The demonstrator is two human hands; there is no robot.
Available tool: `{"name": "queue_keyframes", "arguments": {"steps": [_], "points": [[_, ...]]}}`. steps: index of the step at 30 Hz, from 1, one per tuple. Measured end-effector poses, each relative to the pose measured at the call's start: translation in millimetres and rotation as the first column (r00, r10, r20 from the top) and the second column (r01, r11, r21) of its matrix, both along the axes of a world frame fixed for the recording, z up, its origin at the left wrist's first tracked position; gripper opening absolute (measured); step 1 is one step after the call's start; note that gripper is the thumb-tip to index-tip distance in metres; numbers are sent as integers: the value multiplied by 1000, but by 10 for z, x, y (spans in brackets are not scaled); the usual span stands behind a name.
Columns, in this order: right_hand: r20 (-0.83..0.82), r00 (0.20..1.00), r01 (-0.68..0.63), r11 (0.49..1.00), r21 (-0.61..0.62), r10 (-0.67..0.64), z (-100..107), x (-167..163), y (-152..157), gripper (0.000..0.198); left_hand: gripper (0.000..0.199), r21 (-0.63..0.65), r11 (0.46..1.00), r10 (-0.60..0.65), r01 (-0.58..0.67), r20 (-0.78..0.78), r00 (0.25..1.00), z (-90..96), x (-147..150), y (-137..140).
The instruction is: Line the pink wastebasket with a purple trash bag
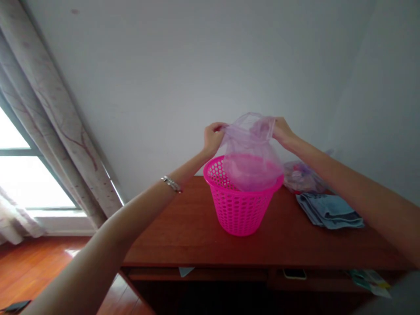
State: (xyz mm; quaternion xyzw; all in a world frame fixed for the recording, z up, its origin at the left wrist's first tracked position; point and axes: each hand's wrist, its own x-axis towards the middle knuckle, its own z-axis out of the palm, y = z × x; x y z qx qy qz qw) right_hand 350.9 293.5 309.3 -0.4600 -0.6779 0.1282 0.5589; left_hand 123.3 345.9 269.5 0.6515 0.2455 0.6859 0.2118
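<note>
— What's the bag like?
— A thin, see-through purple plastic bag (251, 153), mouth pulled wide by the left hand (213, 138) and right hand (282, 131), each pinching its rim, bottom sagging into the pink mesh basket (238, 210).
— Around it?
— Folded blue cloth (330, 210) at three o'clock, more bags (300, 177) behind; the wooden desk (183, 236) lies bare toward nine.

A hot-pink plastic basket with a perforated lattice wall (236, 209) stands on a reddish-brown wooden desk (197, 236). Above the basket hangs a translucent pale-lilac plastic bag (251, 153). Right of the basket lies a folded blue-grey cloth (330, 211). Far left of it hang beige curtains with brown branch markings (55, 118).
</note>
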Motion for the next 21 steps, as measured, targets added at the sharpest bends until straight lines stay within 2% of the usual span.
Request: {"name": "queue_keyframes", "arguments": {"steps": [2, 5, 8, 10, 14, 18, 19, 21], "points": [[277, 959, 45, 998, 32, -52, -182, 158, -229, 26, 24, 97, 995, 23, -21, -18, 1000, -35, -288, -171], [580, 811, 2, 990, 139, -83, -433, 384, -551, 27, 20, 236, 972, 27, -12, -64, 998, -87, -620, -487], [721, 676, -81, 957, 278, -152, -597, 539, -781, 27, 22, 378, 925, 8, 47, -143, 990, -129, -780, -770], [763, 610, -139, 919, 369, -214, -673, 624, -934, 26, 26, 465, 877, 26, 117, -291, 956, -169, -850, -942], [796, 510, -203, 853, 480, -327, -852, 820, -1351, 27, 38, 509, 810, 106, 291, -615, 781, -320, -1041, -1301], [826, 437, -182, 865, 469, -356, -1134, 992, -1720, 39, 50, 503, 755, 185, 421, -779, 599, -522, -1255, -1550], [833, 428, -175, 872, 456, -350, -1213, 1023, -1765, 40, 51, 460, 761, 178, 458, -826, 534, -569, -1299, -1572], [840, 421, -154, 886, 437, -341, -1365, 1077, -1784, 40, 52, 290, 818, 96, 496, -920, 380, -653, -1376, -1563]]}}
